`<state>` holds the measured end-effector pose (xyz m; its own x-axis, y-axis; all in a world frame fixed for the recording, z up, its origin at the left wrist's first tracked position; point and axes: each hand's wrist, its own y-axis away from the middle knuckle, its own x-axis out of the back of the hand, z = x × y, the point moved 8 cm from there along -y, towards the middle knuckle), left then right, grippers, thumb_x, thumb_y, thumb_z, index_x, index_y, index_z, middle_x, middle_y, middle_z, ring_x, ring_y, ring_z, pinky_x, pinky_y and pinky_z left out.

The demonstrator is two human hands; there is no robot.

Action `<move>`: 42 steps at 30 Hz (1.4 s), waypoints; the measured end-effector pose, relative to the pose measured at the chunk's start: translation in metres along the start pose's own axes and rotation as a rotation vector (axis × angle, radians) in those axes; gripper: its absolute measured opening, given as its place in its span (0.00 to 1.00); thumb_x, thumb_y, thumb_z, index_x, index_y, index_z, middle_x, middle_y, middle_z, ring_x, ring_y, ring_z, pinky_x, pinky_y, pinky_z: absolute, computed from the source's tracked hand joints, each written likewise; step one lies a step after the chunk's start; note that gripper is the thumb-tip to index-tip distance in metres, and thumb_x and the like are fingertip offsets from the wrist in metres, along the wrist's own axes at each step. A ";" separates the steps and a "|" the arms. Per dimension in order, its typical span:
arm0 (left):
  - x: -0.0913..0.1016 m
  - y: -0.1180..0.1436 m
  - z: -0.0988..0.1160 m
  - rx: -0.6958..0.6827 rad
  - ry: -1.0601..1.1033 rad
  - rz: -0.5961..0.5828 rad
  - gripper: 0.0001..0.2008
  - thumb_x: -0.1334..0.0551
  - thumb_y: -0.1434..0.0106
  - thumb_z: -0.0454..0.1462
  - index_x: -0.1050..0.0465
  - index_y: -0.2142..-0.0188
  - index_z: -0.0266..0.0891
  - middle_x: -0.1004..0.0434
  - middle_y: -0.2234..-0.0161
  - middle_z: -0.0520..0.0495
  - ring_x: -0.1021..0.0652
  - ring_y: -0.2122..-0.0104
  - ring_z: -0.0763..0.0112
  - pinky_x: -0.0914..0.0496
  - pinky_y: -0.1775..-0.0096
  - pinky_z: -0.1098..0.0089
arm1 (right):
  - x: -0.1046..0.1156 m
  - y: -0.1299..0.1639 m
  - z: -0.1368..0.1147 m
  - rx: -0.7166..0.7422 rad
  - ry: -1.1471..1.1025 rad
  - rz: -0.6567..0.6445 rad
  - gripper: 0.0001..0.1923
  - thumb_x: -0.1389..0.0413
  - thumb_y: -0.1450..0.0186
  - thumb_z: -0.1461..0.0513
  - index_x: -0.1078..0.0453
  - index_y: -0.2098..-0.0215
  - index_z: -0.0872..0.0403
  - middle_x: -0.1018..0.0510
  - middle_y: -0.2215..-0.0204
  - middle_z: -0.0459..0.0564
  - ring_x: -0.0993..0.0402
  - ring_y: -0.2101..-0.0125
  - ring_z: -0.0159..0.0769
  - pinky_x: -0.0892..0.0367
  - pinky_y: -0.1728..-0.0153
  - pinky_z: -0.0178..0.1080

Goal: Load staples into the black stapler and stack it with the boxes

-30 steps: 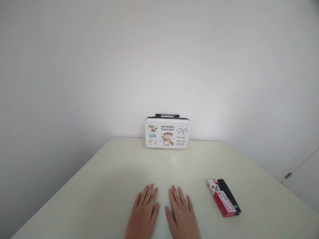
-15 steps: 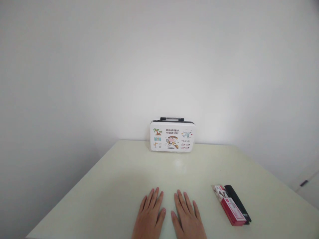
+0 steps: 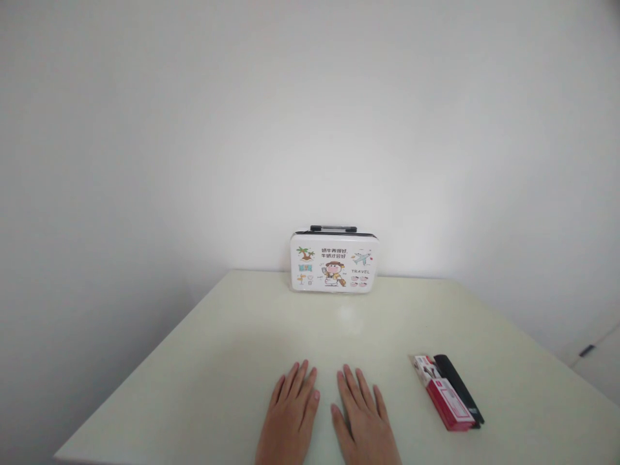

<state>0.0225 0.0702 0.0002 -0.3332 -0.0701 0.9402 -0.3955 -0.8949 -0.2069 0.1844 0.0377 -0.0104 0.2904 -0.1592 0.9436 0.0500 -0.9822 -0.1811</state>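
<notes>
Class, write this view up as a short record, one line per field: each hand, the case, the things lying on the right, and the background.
Left hand: flat, palm down on the table, holding nothing
Right hand: flat, palm down, holding nothing
White case: upright near the table's far edge, cartoon print facing the hands, handle uppermost
Red-and-white box: lying right of the right hand
Black item: long, narrow, along the box's right side; identity unclear
Wall: plain, pale, behind the case

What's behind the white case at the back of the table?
The white wall is visible above and beside the white case. The case's back and anything directly behind it are hidden.
</notes>
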 end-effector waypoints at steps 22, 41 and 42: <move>-0.005 0.003 -0.002 -0.031 -0.032 -0.010 0.27 0.53 0.24 0.48 0.55 0.28 0.56 0.54 0.28 0.56 0.46 0.29 0.61 0.42 0.32 0.48 | -0.001 -0.002 -0.002 -0.012 -0.018 -0.049 0.32 0.58 0.26 0.48 0.52 0.27 0.47 0.54 0.28 0.46 0.57 0.29 0.54 0.51 0.33 0.68; -0.007 0.002 -0.005 -0.078 -0.064 0.034 0.29 0.50 0.25 0.49 0.58 0.28 0.59 0.54 0.28 0.57 0.42 0.30 0.59 0.39 0.34 0.51 | -0.017 -0.005 0.012 0.019 -0.032 -0.068 0.32 0.59 0.27 0.45 0.58 0.28 0.39 0.56 0.29 0.40 0.56 0.29 0.54 0.49 0.33 0.66; -0.006 0.002 -0.005 -0.077 -0.067 0.036 0.29 0.50 0.25 0.49 0.58 0.28 0.59 0.53 0.28 0.57 0.42 0.30 0.59 0.39 0.34 0.52 | -0.016 -0.004 0.012 0.019 -0.037 -0.070 0.32 0.59 0.27 0.45 0.57 0.28 0.39 0.56 0.29 0.40 0.56 0.29 0.54 0.49 0.33 0.66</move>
<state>0.0195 0.0709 -0.0076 -0.2918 -0.1335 0.9471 -0.4498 -0.8547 -0.2590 0.1906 0.0458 -0.0282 0.3204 -0.0861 0.9434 0.0893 -0.9887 -0.1205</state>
